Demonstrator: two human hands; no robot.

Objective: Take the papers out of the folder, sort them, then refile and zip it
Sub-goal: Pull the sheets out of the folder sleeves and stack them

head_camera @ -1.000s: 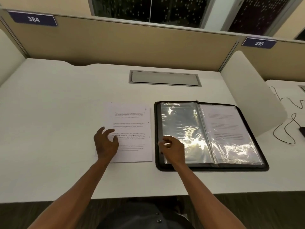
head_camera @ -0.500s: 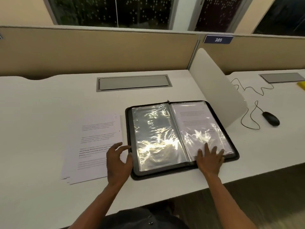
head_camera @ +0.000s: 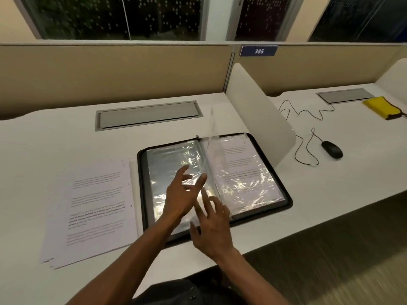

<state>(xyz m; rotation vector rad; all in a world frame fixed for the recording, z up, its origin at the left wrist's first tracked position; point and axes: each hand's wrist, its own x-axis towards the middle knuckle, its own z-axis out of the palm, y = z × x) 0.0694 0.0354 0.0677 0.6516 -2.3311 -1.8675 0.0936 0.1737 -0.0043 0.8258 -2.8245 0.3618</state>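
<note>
Folder (head_camera: 277,177) lay open on desk (head_camera: 55,139), papers (head_camera: 94,208) stacked at its 9 o'clock. Left hand (head_camera: 178,194) and right hand (head_camera: 213,230) hovered over the plastic sleeves (head_camera: 167,164), fingers spread, gripping nothing.

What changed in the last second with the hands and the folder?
The left hand left the stack of papers and moved right over the folder. The right hand moved to the spine, where a clear sleeve now stands mid-turn. Folder remains open; papers unmoved.
</note>
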